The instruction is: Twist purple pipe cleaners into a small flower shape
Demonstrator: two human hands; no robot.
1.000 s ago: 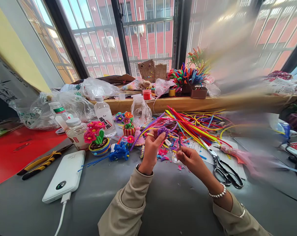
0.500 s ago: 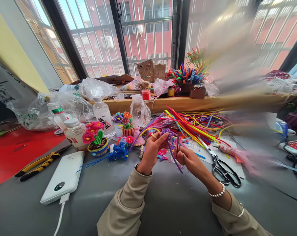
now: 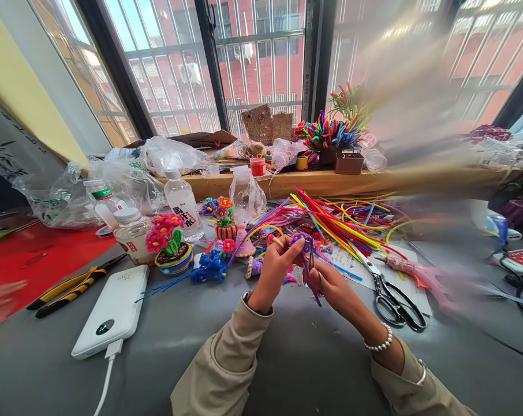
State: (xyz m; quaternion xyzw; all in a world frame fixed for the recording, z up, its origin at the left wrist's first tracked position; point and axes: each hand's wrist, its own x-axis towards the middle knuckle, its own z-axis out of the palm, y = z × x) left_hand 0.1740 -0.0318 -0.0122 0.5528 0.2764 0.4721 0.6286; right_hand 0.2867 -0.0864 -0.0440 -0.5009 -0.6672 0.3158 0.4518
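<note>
A purple pipe-cleaner flower (image 3: 299, 238) with a trailing purple stem (image 3: 310, 283) is pinched between the thumb and fingers of my left hand (image 3: 275, 267). My right hand (image 3: 334, 289) is closed on small scissors (image 3: 312, 254), whose dark blades point up beside the stem. Whether the blades touch the stem I cannot tell. Behind my hands lie pink and purple fuzzy scraps (image 3: 290, 278) and a small purple coiled piece (image 3: 257, 266). Large black-handled scissors (image 3: 389, 294) rest on the table to the right of my right hand.
Many coloured pipe cleaners (image 3: 331, 222) lie behind my hands. A pink glue gun (image 3: 421, 274) is at the right. Leftward are a potted pink flower (image 3: 173, 254), a blue pipe-cleaner piece (image 3: 209, 268), a power bank (image 3: 112, 312), pliers (image 3: 73, 286), bottles (image 3: 182, 205) and another person's blurred hand (image 3: 4, 294).
My left hand and the purple flower have shifted slightly right, nearer the small scissors. My right hand has moved a little left. A blurred hand has appeared over the red surface at the left.
</note>
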